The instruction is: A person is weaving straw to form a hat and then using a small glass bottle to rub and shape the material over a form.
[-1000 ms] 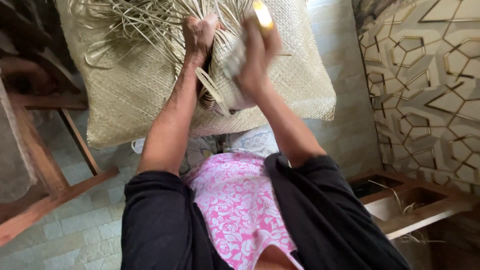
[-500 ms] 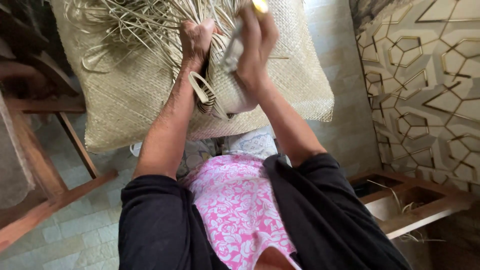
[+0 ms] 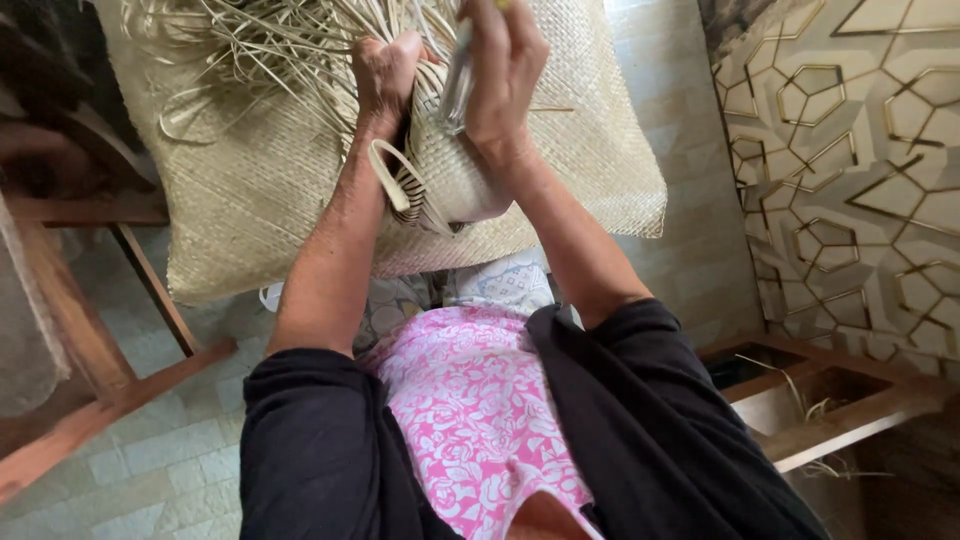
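A large woven straw mat (image 3: 250,190) hangs over my lap, with loose unwoven strands (image 3: 270,45) spreading at its far end. My left hand (image 3: 388,72) is clenched around a bunch of those strands near the mat's middle. My right hand (image 3: 505,65) grips a slim tool with a silvery shaft (image 3: 457,85) and a yellow tip, pointed down at the weave beside my left hand. A small woven piece with a looped strip (image 3: 395,185) sits between my forearms.
A wooden chair frame (image 3: 110,370) stands at my left over a tiled floor (image 3: 170,450). A wall panel with gold geometric lines (image 3: 850,170) rises at the right, with a wooden frame (image 3: 830,400) below it holding a few stray strands.
Both hands have moved slightly nearer and lower in view, staying together on the strands. The tool has tipped more upright in my right hand.
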